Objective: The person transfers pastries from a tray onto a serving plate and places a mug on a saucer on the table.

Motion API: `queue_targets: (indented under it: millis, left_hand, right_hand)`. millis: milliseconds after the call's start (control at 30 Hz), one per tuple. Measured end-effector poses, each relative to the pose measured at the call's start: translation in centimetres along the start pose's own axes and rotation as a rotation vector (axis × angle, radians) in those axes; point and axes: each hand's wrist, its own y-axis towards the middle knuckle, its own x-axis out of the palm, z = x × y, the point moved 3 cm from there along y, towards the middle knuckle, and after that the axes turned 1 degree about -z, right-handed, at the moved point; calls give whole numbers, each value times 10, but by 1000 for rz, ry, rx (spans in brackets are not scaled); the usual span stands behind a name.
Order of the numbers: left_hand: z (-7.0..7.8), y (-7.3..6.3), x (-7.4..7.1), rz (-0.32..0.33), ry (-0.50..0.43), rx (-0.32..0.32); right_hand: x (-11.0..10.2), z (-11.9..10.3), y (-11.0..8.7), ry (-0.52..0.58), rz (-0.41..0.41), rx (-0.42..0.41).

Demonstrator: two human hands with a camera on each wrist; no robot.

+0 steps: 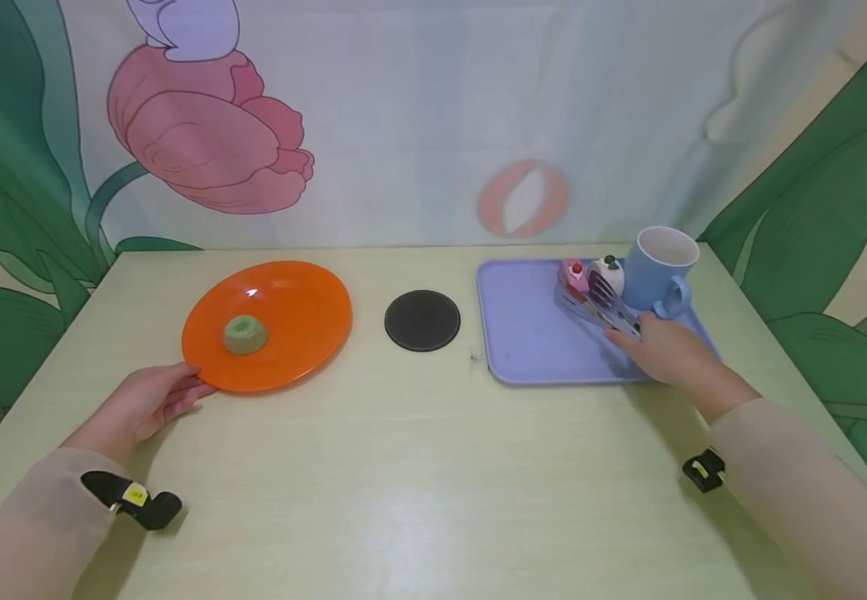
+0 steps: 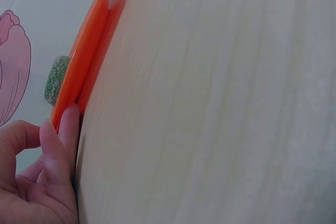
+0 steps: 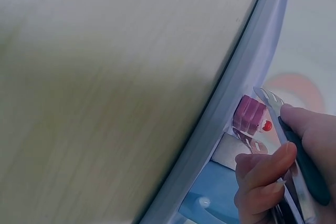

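In the head view my left hand [image 1: 150,402] grips the near-left rim of an orange plate [image 1: 306,321], thumb above and fingers below. A small round green cake [image 1: 245,335] sits on that plate; the left wrist view shows its rough green side [image 2: 56,81]. Over the lilac tray [image 1: 531,333] my right hand [image 1: 669,352] holds forks [image 1: 608,292] together. Their tines point away from me, and one fork [image 3: 273,98] has a dark green handle. Behind the forks on the tray are a pink cake piece [image 1: 570,272] with a red berry and a white cake [image 1: 609,271].
A light blue mug [image 1: 647,279] stands at the tray's back right, its handle close to my right hand. Between plate and tray lies a flat black disc [image 1: 422,321]. A printed curtain [image 1: 403,125] hangs along the far edge of the pale wooden table [image 1: 403,483].
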Motion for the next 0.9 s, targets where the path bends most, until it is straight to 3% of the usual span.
queue_targets:
  millis: [233,900]
  left_hand:
    - [-1,2,-1,7,2,-8]
    - [-3,4,-2,0,3,-19]
  right_hand:
    - [1,1,5,1,-43,29]
    - [3,-2,14,-2,-29,34]
